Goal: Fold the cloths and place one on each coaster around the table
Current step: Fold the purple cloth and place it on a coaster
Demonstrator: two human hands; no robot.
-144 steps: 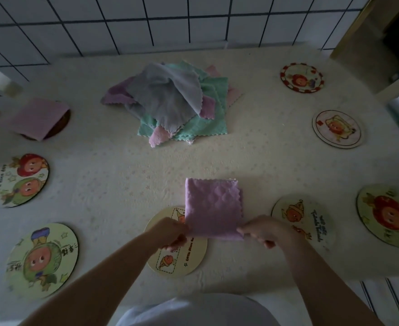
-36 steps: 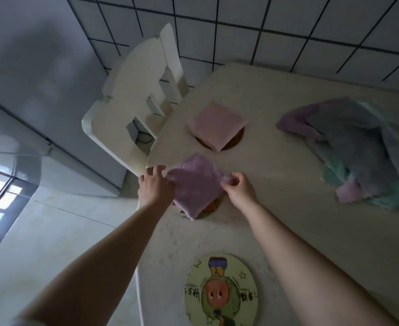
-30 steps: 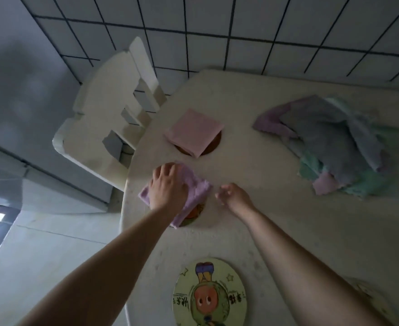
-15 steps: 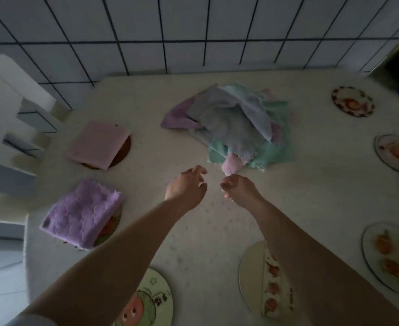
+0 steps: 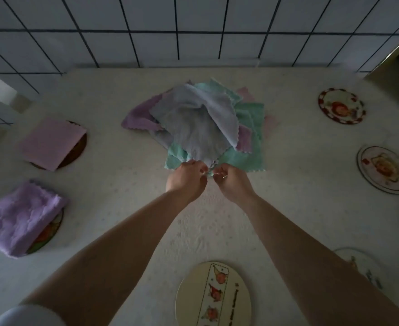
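A heap of loose cloths (image 5: pixel 248 118) in grey, green, pink and purple lies at the middle of the table. The grey cloth (image 5: pixel 198 123) is on top. My left hand (image 5: pixel 186 178) and my right hand (image 5: pixel 229 181) both pinch its near corner, side by side. At the left a folded pink cloth (image 5: pixel 49 142) covers a dark coaster (image 5: pixel 80 147), and a folded purple cloth (image 5: pixel 20 218) lies on a picture coaster (image 5: pixel 50 231). Bare coasters lie at the near edge (image 5: pixel 213 295) and on the right (image 5: pixel 340 105), (image 5: pixel 384 169).
The table (image 5: pixel 123 191) has a pale patterned cover and stands against a tiled wall. A white chair shows at the far left edge. Another coaster (image 5: pixel 358 264) is partly hidden behind my right forearm.
The purple cloth was set on the left coaster and let go. Both hands then reached forward to the heap and took hold of the grey cloth's near corner.
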